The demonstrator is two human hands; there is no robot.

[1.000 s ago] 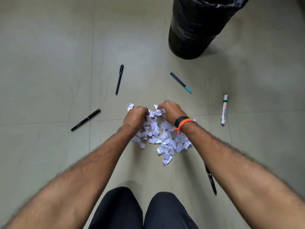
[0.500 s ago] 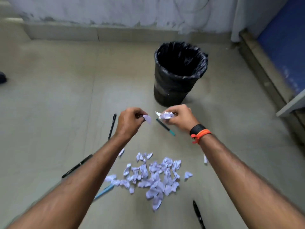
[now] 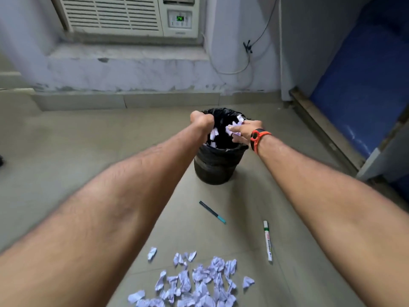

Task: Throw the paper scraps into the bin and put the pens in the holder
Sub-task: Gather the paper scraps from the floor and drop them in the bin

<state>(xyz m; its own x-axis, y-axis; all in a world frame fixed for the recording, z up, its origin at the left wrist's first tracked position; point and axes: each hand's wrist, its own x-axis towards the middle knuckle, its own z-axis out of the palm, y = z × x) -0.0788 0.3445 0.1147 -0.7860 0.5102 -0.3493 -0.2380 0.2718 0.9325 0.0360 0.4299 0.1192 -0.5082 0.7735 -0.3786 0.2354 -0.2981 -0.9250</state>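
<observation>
Your hands have risen from the pile to the bin — left hand loosening, scraps falling; right hand pinching scraps.

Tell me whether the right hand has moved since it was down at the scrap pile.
Yes. The right hand has gone from the scrap pile up to over the bin, scraps in its grip.

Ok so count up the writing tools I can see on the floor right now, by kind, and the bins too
Teal-tipped black pen: 1
White marker with green cap: 1
Black-lined bin: 1
Total: 3
Both hands are over the bin, so anything lying behind the arms is hidden.
</observation>
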